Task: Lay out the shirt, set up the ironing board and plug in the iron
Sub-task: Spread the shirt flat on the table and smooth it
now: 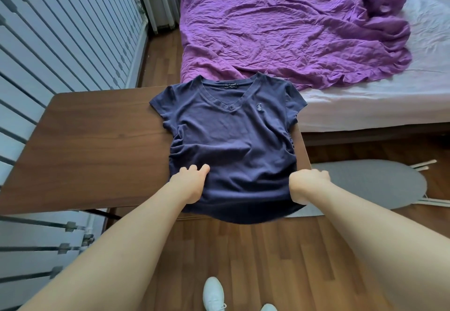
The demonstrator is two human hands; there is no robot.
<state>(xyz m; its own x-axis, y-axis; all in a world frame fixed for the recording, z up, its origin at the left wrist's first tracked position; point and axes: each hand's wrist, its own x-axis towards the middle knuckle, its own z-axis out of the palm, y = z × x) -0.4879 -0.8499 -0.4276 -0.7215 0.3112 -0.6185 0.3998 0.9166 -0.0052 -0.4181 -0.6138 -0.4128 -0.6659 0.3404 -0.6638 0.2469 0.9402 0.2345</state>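
Closed into loose fists on navy fabric: left hand (192, 179) pinching the near left part of a navy V-neck T-shirt (229, 135), knuckles up, fingers curled under a fold of cloth; right hand (308, 180) likewise bunched on the near right part, thumb and fingertips hidden in the material. No gap between fingers and cloth on either side, so both gripping rather than resting. Probably tugging the lower body toward the near edge to flatten it, judging by gathered wrinkles at both side seams just beyond the hands.

Spread face up on a dark wooden table (97, 145), collar at the far edge with its label showing, small embroidered logo on the chest, hem hanging over the near edge. Mostly laid out, then, though still rumpled around the waist.

Lying flat on the wooden floor (243, 257) to the right of the table: a grey padded ironing board (370, 184), pale legs folded, not yet stood up. No iron, cord or socket anywhere in view, so set-up and plugging in both apparently still to do.

Further off, a bed (365, 106) with a crumpled purple sheet (292, 30). White blinds (60, 43) along the left. White shoes (214, 293) at the near bottom edge
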